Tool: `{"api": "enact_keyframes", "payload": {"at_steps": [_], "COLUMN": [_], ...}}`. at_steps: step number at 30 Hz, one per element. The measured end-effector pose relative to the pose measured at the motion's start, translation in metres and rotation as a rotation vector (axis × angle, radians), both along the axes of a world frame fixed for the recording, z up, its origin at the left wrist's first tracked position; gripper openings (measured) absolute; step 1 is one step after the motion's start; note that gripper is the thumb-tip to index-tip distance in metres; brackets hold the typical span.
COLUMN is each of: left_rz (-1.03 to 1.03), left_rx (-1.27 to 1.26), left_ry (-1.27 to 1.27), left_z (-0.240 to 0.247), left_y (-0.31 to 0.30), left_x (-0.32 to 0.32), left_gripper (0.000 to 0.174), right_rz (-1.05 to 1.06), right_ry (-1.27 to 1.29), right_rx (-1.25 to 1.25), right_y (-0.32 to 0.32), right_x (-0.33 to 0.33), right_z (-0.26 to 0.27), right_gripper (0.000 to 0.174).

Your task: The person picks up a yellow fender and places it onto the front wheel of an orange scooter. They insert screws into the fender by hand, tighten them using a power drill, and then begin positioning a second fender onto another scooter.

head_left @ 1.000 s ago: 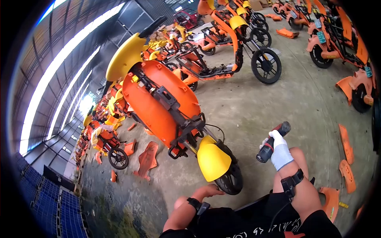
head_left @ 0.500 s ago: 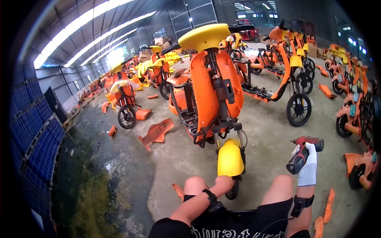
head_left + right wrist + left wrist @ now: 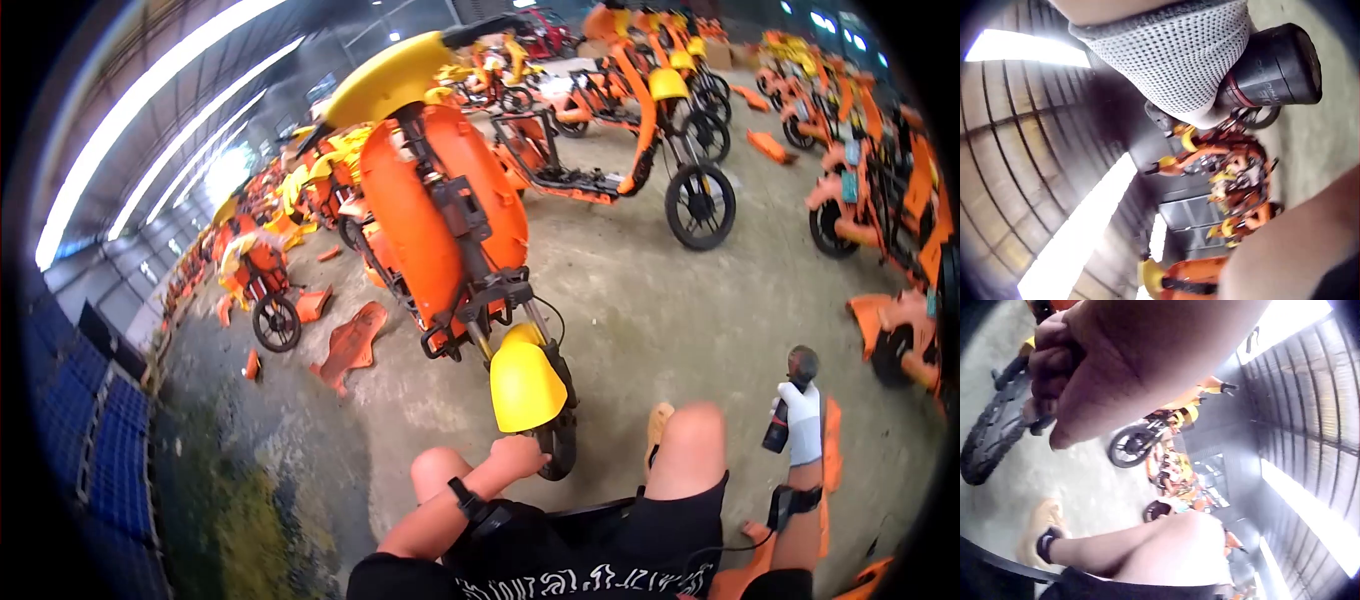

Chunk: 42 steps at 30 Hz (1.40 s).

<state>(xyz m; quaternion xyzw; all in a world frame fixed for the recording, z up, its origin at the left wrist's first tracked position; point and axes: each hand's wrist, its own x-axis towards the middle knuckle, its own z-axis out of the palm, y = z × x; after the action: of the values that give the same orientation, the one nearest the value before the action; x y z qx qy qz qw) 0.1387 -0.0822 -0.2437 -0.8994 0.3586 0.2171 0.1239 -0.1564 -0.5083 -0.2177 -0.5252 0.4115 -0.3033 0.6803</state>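
A cordless drill [image 3: 776, 428] with a red and black body is held by my white-gloved right hand [image 3: 803, 418], out to the right of my knee. In the right wrist view its dark battery end [image 3: 1279, 69] sticks out past the mesh glove [image 3: 1166, 59]. My bare left hand [image 3: 517, 457] hangs with loosely curled fingers [image 3: 1054, 362] just below the yellow front fender [image 3: 527, 385], overlapping the front tyre [image 3: 560, 447]. This wheel belongs to a partly stripped scooter with an orange front shell [image 3: 410, 225] and a yellow handlebar cover [image 3: 390, 78].
More stripped orange scooters [image 3: 640, 150] stand behind and to the right. Loose orange panels [image 3: 352, 345] lie on the concrete floor [image 3: 640, 340], one beside my right arm. Stacked blue crates [image 3: 115, 440] line the left. My knees [image 3: 690, 440] flank the front wheel.
The head view has tilted and swung about. My right hand has moved outward to the right with the drill and turned it. The left hand stays by the front wheel, fingers more curled than at first.
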Motion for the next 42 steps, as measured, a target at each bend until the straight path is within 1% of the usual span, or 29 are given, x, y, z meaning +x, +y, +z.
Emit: {"api": "enact_keyframes", "payload": {"at_steps": [2,3,4,5,6,8,9,10,12,13,14,16,18,19,22,25,26,28,30,31,32,34,35,36,38,39,40,41,42], "left_rz": [-0.094,-0.104,-0.032,0.049,0.061,0.239,0.218,0.224,0.085,0.033,-0.053,-0.199,-0.284,-0.329,-0.336,-0.304,-0.302,-0.297,-0.296,-0.234,-0.243,-0.222,-0.138,-0.149,-0.131,-0.127,-0.12,-0.13,-0.143], "left_rx": [-0.188,-0.151,-0.256,-0.37,-0.358,-0.569,-0.599,-0.581,-0.63,-0.644,-0.736,-0.74,-0.688,-0.675,-0.659,-0.585,-0.553,-0.532,-0.499,-0.422,-0.405,-0.449,-0.484,-0.482,-0.611,-0.493,-0.411,-0.34,-0.266], "left_ry": [0.183,0.193,0.256,0.315,0.318,0.293,0.185,0.189,-0.123,-0.187,-0.187,-0.248,-0.268,-0.289,-0.282,-0.295,-0.325,-0.32,-0.37,-0.355,-0.34,-0.331,-0.384,-0.387,-0.323,-0.319,-0.345,-0.365,-0.384], "left_z": [0.046,0.076,0.108,0.128,0.136,0.143,0.144,0.134,0.101,0.08,0.065,0.038,0.024,0.019,0.016,0.0,-0.003,-0.006,-0.01,-0.006,-0.005,-0.004,-0.006,-0.006,-0.006,0.001,-0.001,-0.002,-0.002], "left_y": [-0.003,-0.006,-0.01,-0.012,-0.013,-0.015,-0.022,-0.029,-0.04,-0.044,-0.049,-0.058,-0.062,-0.062,-0.067,-0.062,-0.064,-0.065,-0.063,-0.066,-0.066,-0.068,-0.059,-0.061,-0.07,-0.083,-0.091,-0.102,-0.11], "left_x": [-0.001,0.0,0.002,0.007,0.013,0.023,0.022,0.024,0.024,0.025,0.027,0.03,0.035,0.038,0.049,0.059,0.059,0.056,0.056,0.05,0.048,0.051,0.045,0.047,0.05,0.049,0.05,0.051,0.049], "left_gripper": [0.05,0.05,0.049,0.048,0.048,0.045,0.036,0.036,0.031,0.024,0.021,0.021,0.022,0.024,0.024,0.026,0.026,0.026,0.024,0.025,0.025,0.024,0.024,0.024,0.025,0.018,0.027,0.033,0.039], "right_rz": [-0.048,-0.055,-0.023,0.019,0.093,0.108,0.159,0.171,0.294,0.42,0.512,0.651,0.81,0.883,0.874,0.753,0.757,0.711,0.748,0.767,0.776,0.925,0.975,0.967,1.031,1.017,0.997,1.106,1.196], "right_ry": [0.227,0.239,0.398,0.555,0.648,0.853,0.882,0.887,1.08,1.17,1.272,1.36,1.476,1.498,1.399,1.316,1.334,1.222,1.251,1.251,1.254,1.411,1.372,1.368,0.869,0.618,0.367,0.25,0.097], "right_rx": [-0.498,-0.461,-0.491,-0.528,-0.413,-0.393,-0.407,-0.391,-0.498,-0.536,-0.551,-0.678,-0.805,-0.828,-0.886,-0.762,-0.704,-0.818,-0.837,-0.864,-0.839,-0.739,-0.796,-0.789,-0.86,-0.912,-0.953,-0.819,-0.705], "right_y": [-0.03,-0.039,-0.048,-0.051,-0.048,-0.042,-0.043,-0.043,-0.047,-0.051,-0.056,-0.07,-0.088,-0.092,-0.099,-0.097,-0.098,-0.101,-0.102,-0.101,-0.1,-0.099,-0.097,-0.091,-0.074,-0.063,-0.05,-0.036,-0.022], "right_x": [-0.011,-0.017,-0.022,-0.02,-0.015,0.005,0.015,0.028,0.055,0.069,0.082,0.099,0.108,0.113,0.108,0.107,0.104,0.082,0.077,0.078,0.081,0.099,0.111,0.131,0.181,0.207,0.234,0.266,0.294], "right_z": [-0.08,-0.116,-0.148,-0.168,-0.175,-0.2,-0.213,-0.22,-0.234,-0.238,-0.244,-0.273,-0.315,-0.323,-0.364,-0.377,-0.386,-0.417,-0.421,-0.415,-0.405,-0.373,-0.349,-0.322,-0.261,-0.237,-0.215,-0.194,-0.183], "right_gripper": [0.033,0.033,0.036,0.039,0.044,0.045,0.055,0.055,0.071,0.085,0.091,0.096,0.098,0.099,0.104,0.11,0.113,0.116,0.115,0.104,0.104,0.089,0.071,0.071,0.053,0.045,0.039,0.035,0.036]}}
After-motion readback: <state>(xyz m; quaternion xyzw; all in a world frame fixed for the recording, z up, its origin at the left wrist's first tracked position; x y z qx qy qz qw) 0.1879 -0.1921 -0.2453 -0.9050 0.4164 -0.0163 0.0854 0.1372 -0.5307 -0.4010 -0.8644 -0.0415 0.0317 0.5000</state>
